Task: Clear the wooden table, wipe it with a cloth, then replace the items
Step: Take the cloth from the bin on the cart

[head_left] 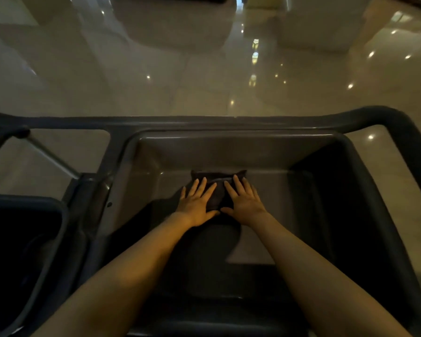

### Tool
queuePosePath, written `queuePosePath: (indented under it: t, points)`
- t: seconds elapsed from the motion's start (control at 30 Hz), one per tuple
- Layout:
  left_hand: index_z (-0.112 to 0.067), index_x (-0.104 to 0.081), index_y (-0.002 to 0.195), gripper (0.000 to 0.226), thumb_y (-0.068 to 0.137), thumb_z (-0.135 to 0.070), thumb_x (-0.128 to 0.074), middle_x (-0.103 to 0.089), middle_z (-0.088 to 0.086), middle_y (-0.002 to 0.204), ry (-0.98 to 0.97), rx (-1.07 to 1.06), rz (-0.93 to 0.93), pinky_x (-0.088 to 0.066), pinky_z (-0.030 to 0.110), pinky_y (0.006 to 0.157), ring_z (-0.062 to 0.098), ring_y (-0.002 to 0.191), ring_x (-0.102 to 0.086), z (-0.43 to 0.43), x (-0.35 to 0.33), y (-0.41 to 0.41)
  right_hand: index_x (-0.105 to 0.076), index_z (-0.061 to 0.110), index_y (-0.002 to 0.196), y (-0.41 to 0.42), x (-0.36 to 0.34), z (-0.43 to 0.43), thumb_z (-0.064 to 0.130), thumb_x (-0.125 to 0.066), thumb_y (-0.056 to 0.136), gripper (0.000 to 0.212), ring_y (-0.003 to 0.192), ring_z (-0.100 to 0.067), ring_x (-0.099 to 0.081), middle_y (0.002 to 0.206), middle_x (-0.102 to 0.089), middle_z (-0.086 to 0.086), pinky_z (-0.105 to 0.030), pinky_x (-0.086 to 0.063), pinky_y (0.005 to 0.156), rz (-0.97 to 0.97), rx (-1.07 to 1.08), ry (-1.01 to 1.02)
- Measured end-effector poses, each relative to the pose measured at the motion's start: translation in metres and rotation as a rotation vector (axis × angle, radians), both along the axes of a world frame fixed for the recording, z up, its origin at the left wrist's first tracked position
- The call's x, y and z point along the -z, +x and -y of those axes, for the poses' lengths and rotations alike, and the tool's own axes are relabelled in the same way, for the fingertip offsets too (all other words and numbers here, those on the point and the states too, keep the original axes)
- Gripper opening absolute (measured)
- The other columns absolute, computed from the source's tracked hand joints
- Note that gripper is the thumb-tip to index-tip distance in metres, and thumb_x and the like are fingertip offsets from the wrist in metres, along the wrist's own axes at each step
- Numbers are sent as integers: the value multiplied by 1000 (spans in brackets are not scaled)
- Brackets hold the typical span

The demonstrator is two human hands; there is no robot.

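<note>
A dark folded cloth [218, 190] lies flat on the bottom of a deep grey cart tub [241, 149]. Both of my hands reach down into the tub. My left hand [197, 204] lies flat, fingers spread, on the cloth's left part. My right hand [244, 203] lies flat, fingers spread, on its right part. The two thumbs nearly meet at the cloth's near edge. Neither hand grips the cloth. No wooden table is in view.
The tub belongs to a dark grey cart with a thick handle bar [387, 117] curving round its far right. A dark bin [22, 251] hangs on the cart's left side. Glossy pale floor tiles [180, 81] reflect ceiling lights beyond the cart.
</note>
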State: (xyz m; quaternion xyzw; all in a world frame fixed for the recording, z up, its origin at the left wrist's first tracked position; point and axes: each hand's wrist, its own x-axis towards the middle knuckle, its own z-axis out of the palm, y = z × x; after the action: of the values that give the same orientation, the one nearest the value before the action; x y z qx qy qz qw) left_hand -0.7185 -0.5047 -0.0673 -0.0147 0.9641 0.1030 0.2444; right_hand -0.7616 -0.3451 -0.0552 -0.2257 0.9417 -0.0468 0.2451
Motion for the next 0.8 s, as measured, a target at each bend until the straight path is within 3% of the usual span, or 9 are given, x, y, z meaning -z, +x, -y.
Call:
queuePosePath:
  t: [0.2,0.37,0.67,0.73,0.8]
  points:
    - [-28,3,150,75,93,-52,-40,11,3,160,58,13,-67,2,41,121,23,147,15,1,10,6,-4,24,152,6,11,-1,48,-46,93,76,148,-24,9,161,9,-5,-36,-2,120,-49,23,-65]
    - [-24,-7,150,59,99,-39,-33,-1,5,161,17,31,-163,-4,35,121,22,148,5,-6,13,6,-16,15,151,16,14,6,33,-42,98,61,149,-22,-2,161,-8,-7,-30,-10,120,-131,55,-97]
    - [-24,-26,147,51,99,-27,-41,-21,2,158,12,69,-207,-18,28,117,19,147,-14,-15,2,9,-26,10,148,35,2,5,22,-38,100,51,147,-24,-16,158,-21,-10,-35,-30,114,-136,89,-65]
    - [-25,-35,144,48,98,-27,-44,-30,2,155,25,65,-211,-26,30,114,19,145,-23,-20,-5,12,-35,9,144,36,-5,2,22,-40,99,46,143,-27,-26,154,-30,-12,-37,-36,110,-108,106,-53]
    - [-27,-50,135,40,95,-27,-49,-49,4,143,57,47,-232,-39,30,102,23,133,-43,-26,-16,14,-48,8,134,37,-15,-5,22,-42,98,39,130,-31,-44,142,-45,-15,-38,-43,99,-92,142,-43]
